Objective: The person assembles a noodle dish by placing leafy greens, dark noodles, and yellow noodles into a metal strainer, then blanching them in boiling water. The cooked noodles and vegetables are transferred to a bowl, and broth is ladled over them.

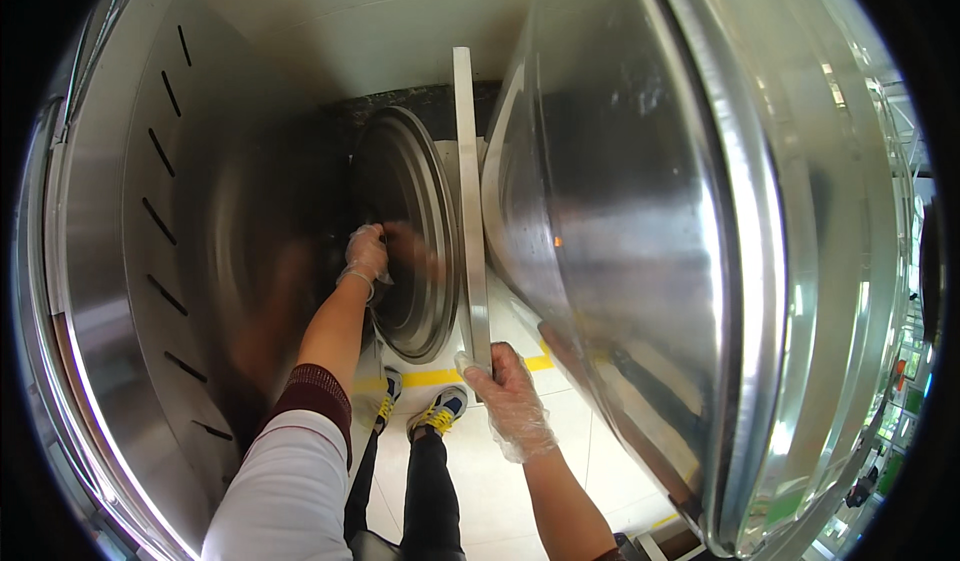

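Note:
A round stainless-steel lid (pixel 411 186) stands on edge in the narrow gap ahead of me. My left hand (pixel 367 253), in a clear plastic glove, is closed at the middle of the lid's face; the handle there is mostly hidden by the fingers. To the right of the lid runs a long, narrow metal bar (pixel 468 186), possibly the edge of a panel. My right hand (pixel 514 407), gloved the same way, has its thumb and fingers around the near end of this bar.
A stainless-steel cabinet side (pixel 150 261) with several slots rises on the left. A large, shiny metal vessel (pixel 630 186) bulges in on the right. Below are my shoes (pixel 439 411) on pale floor tiles (pixel 510 520), by a yellow floor stripe (pixel 427 378). A pale wall (pixel 390 28) closes the far end.

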`<move>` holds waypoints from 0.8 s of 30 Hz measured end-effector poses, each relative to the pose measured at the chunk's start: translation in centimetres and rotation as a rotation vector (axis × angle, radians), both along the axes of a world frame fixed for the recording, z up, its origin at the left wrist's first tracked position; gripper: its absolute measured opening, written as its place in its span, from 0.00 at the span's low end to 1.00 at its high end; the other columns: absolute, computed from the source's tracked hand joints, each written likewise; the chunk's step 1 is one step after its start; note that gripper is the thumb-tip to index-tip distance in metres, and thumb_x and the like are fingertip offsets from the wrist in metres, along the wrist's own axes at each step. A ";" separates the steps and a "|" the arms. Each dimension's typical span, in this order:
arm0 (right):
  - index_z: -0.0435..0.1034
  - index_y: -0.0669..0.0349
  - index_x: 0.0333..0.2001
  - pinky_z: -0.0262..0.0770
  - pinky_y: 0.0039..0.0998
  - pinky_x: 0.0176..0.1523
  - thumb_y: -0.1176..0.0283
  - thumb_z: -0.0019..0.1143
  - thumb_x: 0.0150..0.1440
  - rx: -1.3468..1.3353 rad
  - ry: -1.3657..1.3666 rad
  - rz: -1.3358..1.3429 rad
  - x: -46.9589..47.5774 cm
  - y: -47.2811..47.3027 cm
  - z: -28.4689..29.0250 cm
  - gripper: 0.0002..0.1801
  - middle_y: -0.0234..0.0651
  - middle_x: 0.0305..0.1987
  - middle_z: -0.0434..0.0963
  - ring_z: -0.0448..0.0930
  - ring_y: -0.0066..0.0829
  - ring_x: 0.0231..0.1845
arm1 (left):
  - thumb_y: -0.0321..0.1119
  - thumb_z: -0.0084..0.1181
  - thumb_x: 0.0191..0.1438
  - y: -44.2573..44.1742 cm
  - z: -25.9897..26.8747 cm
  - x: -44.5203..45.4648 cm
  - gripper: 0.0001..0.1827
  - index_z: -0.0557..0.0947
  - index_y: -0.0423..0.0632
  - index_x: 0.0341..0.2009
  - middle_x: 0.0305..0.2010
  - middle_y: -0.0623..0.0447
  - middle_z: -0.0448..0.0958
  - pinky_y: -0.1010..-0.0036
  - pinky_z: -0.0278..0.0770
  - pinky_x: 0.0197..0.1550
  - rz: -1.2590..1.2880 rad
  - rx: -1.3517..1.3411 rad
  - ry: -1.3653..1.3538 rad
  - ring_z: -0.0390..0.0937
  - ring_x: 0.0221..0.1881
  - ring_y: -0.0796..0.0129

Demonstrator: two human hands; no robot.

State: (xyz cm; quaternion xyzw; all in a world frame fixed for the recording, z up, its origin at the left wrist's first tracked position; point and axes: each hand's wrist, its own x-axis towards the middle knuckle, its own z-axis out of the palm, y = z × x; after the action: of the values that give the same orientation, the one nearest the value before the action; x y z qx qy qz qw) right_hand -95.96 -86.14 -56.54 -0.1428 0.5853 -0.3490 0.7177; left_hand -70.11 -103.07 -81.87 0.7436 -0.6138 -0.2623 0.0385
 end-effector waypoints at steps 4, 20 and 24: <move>0.65 0.64 0.45 0.70 0.27 0.47 0.72 0.62 0.54 -0.220 0.490 0.380 -0.5 -2.0 1.6 0.18 0.35 0.41 0.73 0.72 0.25 0.41 | 0.23 0.53 0.47 -0.6 1.1 -0.3 0.14 0.81 0.48 0.41 0.46 0.43 0.78 0.61 0.74 0.54 -0.056 0.031 -0.073 0.74 0.51 0.48; 0.67 0.61 0.48 0.71 0.27 0.51 0.76 0.60 0.55 -0.270 0.424 0.016 -2.3 10.9 12.2 0.17 0.34 0.43 0.73 0.73 0.26 0.45 | 0.43 0.52 0.53 6.3 27.2 -9.5 0.12 0.87 0.59 0.29 0.35 0.59 0.84 0.71 0.78 0.36 -0.585 0.354 -0.467 0.81 0.40 0.68; 0.67 0.59 0.29 0.68 0.20 0.34 0.74 0.59 0.56 -0.263 0.229 0.065 -1.2 13.3 18.8 0.07 0.26 0.26 0.70 0.70 0.17 0.28 | 0.35 0.47 0.56 11.7 37.8 -10.7 0.12 0.84 0.49 0.31 0.34 0.44 0.81 0.59 0.76 0.40 -0.600 -0.450 0.008 0.79 0.37 0.53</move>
State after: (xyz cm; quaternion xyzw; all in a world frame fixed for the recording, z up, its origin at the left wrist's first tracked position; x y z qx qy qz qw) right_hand -97.18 -72.86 -37.73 -0.2929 0.6076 -0.3807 0.6325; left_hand -80.79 -91.41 -44.03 0.5023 -0.8467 -0.1235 0.1248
